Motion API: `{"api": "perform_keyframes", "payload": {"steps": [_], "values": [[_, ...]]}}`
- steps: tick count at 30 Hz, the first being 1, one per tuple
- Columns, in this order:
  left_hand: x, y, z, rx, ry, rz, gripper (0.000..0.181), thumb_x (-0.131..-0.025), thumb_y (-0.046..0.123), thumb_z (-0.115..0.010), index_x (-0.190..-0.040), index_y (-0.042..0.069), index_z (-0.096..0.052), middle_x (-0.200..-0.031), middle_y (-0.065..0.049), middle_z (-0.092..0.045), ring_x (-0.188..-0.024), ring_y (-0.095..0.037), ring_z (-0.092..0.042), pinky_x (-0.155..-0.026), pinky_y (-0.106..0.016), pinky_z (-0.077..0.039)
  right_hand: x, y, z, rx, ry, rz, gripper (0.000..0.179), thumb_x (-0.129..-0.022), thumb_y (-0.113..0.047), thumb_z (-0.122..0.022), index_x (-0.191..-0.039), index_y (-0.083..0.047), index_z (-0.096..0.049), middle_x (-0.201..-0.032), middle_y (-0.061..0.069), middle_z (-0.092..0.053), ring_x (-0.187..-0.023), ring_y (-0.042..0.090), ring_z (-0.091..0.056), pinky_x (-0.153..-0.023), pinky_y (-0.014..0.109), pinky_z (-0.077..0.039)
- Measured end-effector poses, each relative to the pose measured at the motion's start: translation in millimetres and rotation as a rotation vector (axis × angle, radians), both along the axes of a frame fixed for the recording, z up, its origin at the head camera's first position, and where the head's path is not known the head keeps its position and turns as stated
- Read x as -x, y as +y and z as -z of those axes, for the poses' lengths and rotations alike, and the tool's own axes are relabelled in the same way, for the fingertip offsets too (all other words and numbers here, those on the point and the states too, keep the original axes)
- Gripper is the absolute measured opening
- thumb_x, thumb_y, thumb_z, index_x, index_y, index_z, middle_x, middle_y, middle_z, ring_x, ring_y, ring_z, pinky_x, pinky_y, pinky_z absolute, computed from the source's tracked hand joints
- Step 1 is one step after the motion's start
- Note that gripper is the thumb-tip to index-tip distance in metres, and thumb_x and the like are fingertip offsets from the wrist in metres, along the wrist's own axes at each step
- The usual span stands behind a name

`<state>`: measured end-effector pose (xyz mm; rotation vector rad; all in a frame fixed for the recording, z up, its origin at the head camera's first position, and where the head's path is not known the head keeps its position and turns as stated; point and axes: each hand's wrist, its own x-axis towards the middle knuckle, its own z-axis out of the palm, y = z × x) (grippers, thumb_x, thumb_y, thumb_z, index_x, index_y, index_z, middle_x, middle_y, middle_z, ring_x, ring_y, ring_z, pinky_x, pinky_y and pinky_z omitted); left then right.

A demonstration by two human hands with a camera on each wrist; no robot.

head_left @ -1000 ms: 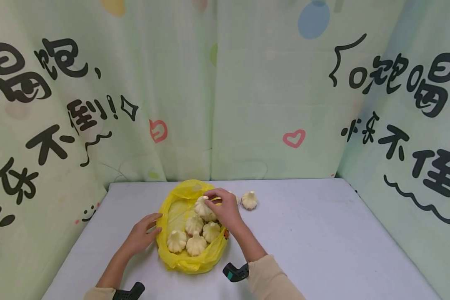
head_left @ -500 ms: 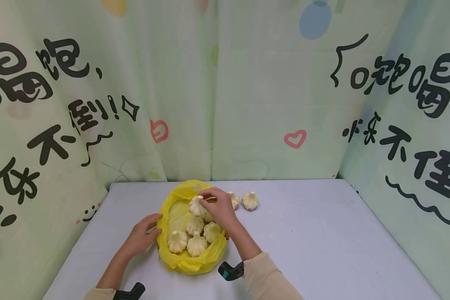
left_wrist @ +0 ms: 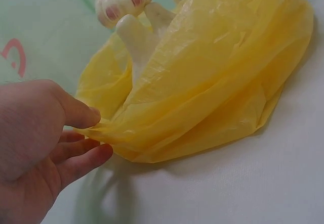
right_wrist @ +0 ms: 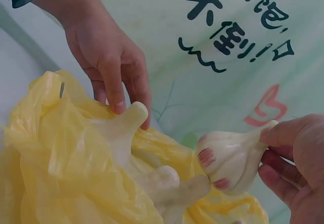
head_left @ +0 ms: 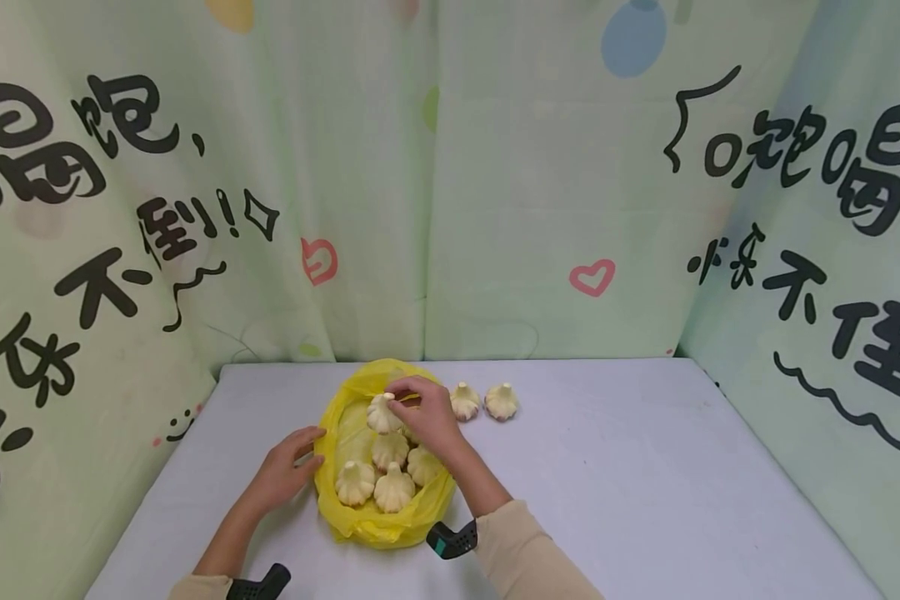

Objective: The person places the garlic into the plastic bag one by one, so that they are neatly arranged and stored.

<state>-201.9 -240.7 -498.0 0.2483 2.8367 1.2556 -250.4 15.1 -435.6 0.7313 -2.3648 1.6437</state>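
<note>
A yellow plastic bag (head_left: 382, 533) stands with its mouth spread wide, several garlic bulbs (head_left: 393, 488) inside. My left hand (head_left: 281, 471) pinches the bag's left edge between thumb and fingers, plain in the left wrist view, where the bag's rim (left_wrist: 101, 128) is drawn to a fold. Over the far part of the bag, my right hand (head_left: 429, 417) holds a garlic bulb (right_wrist: 233, 158) by its stem, root end down. That bulb overlaps the bulbs behind it in the head view. The right hand covers some of the bag's far right side.
Two more garlic bulbs, one (head_left: 464, 402) beside the bag and another (head_left: 502, 402) to its right, sit on the white tabletop (head_left: 607, 492). A pale green curtain (head_left: 510, 208) with black lettering surrounds the table's back and sides.
My right hand has moved left over the bag with the garlic bulb, uncovering the loose bulb beside the bag. The left hand has stayed at the bag's edge.
</note>
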Motion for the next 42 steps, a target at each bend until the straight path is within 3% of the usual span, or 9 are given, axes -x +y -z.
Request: {"api": "perform_keyframes", "payload": {"steps": [8, 24, 42], "values": [[0.2, -0.1, 1.0, -0.007, 0.022, -0.002, 0.043, -0.096, 0.008, -0.056, -0.137, -0.002, -0.049, -0.146, -0.027, -0.041, -0.126, -0.043, -0.052, -0.101, -0.051, -0.048, -0.8, -6.8, -1.4, -0.007, -0.004, -0.012, 0.016, -0.088, -0.005, -0.068, -0.103, -0.004, -0.071, -0.101, 0.012, -0.07, -0.094, 0.024, -0.068, -0.078, 0.021, -0.058], [1.9, 0.2, 0.4, -0.003, -0.023, -0.022, 0.043, -0.096, 0.007, -0.056, -0.138, 0.002, -0.049, -0.148, -0.025, -0.04, -0.129, -0.042, -0.05, -0.105, -0.051, -0.045, 3.8, -23.1, 4.7, -0.076, -0.006, -0.04, 0.016, -0.088, -0.006, -0.069, -0.103, -0.001, -0.071, -0.098, 0.01, -0.071, -0.092, 0.023, -0.068, -0.077, 0.018, -0.057], [2.5, -1.3, 0.2, -0.028, -0.002, -0.02, 0.04, -0.096, 0.003, -0.054, -0.136, -0.002, -0.05, -0.146, -0.026, -0.042, -0.128, -0.043, -0.051, -0.104, -0.05, -0.046, 7.2, -38.9, 10.5, -0.157, -0.078, -0.073, 0.017, -0.089, -0.008, -0.067, -0.105, -0.003, -0.071, -0.101, 0.008, -0.071, -0.094, 0.021, -0.067, -0.079, 0.02, -0.058]]}}
